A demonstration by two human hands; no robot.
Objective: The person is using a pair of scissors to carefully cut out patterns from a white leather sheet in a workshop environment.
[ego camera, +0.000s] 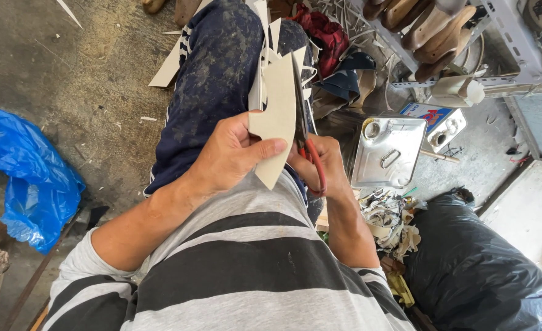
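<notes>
Cardboard piece (275,119), pale grey and curved like a blade, held over the lap with its long axis running near to far, narrow tip pointing away from the body. Left hand (228,156) has a clenched grip on its near end: thumb flat on the upper face, other fingers behind the sheet. Right hand (320,168) sits just right of the piece, closed through the red loops of the scissors (305,138); dark blades run far along the right edge of the cardboard, nearly parallel to its long axis, touching or cutting into that edge. Cannot tell how wide the blades stand. Both hands nearly touch at the near end of the piece; the left alone carries it, the right lies on its cutting side. More cut cardboard strips (262,43) stand beyond, over the dark blue trousers (213,79). Right of the knees: square metal can (387,153) on the floor, black bag (473,270) nearer. Blue plastic sheet (26,178) at far left of scene.
</notes>
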